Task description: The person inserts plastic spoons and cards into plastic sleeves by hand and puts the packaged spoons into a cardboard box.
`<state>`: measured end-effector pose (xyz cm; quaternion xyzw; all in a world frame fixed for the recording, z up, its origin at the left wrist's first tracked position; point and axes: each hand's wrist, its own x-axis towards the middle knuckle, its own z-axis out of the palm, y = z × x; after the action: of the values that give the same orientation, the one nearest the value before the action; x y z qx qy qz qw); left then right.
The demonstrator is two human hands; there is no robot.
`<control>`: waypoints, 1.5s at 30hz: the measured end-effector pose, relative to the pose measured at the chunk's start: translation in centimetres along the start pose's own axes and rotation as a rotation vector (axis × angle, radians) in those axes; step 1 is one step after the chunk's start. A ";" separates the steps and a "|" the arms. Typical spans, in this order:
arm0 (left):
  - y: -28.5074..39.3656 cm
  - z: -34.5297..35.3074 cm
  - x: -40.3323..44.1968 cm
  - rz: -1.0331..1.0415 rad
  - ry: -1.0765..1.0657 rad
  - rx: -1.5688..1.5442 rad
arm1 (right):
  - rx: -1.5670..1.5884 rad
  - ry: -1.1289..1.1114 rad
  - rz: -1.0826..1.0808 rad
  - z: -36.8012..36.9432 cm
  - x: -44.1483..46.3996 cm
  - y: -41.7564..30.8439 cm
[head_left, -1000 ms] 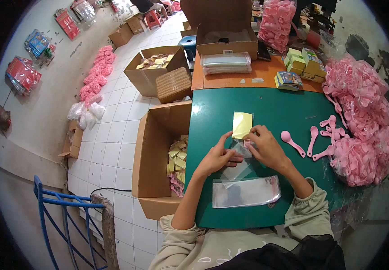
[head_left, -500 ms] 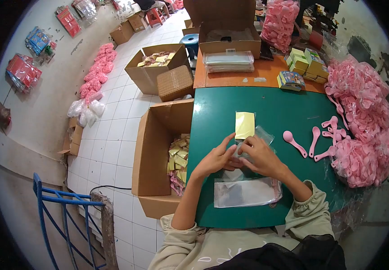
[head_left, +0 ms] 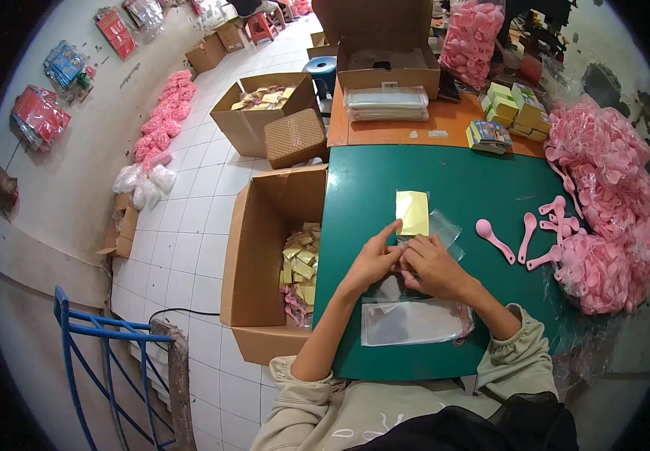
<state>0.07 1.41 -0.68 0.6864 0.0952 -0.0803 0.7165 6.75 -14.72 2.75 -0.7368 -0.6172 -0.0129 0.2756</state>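
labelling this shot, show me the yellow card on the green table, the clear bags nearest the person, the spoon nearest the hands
Yellow card [head_left: 413, 213]: head view, middle of its face.
Clear bags [head_left: 417, 323]: head view, top bag's middle.
Pink spoon [head_left: 498, 244]: head view, its handle.

Open tabletop [head_left: 374, 169] beyond card [head_left: 413, 212], spoons [head_left: 498, 243] obstructing right

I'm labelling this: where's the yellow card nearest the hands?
In the head view, the yellow card is slightly right of centre, just beyond the left hand and right hand, left of the pink spoons.
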 end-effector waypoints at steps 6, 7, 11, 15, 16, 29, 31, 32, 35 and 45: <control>1.1 0.1 -0.5 0.037 0.076 -0.149 | 0.526 0.043 0.074 -5.3 -3.1 -0.4; 1.4 0.0 -0.7 0.033 0.048 -0.134 | 0.583 0.038 0.192 -7.7 -4.7 -0.2; 1.7 -0.1 -1.1 -0.004 -0.048 -0.183 | 0.567 0.313 0.529 -21.9 -17.3 1.3; 1.8 0.2 -0.9 0.008 -0.131 -0.300 | -0.382 0.313 1.015 -33.5 -28.3 5.9; 2.1 0.3 -0.9 0.011 -0.137 -0.300 | -0.643 0.270 1.112 -33.5 -28.9 6.3; 2.3 1.0 -1.6 0.002 -0.185 -0.427 | 0.093 0.222 0.176 -1.7 -3.2 3.4; 2.3 0.6 -1.6 -0.018 -0.164 -0.378 | 0.229 0.304 0.199 -1.5 -3.1 3.7; 2.4 0.7 -1.5 0.016 -0.105 -0.207 | 0.254 0.299 0.218 -1.5 -3.1 3.8; 2.7 1.6 -1.2 0.104 0.056 0.311 | 0.348 0.268 0.324 -1.8 -3.4 3.7; 0.8 1.6 -0.3 0.155 0.205 0.321 | 1.074 0.391 0.769 1.1 -3.0 3.6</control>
<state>-0.02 -0.13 0.24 0.8017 0.1006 0.0313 0.5883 9.00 -17.27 -0.62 -0.6489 -0.1716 0.2607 0.6939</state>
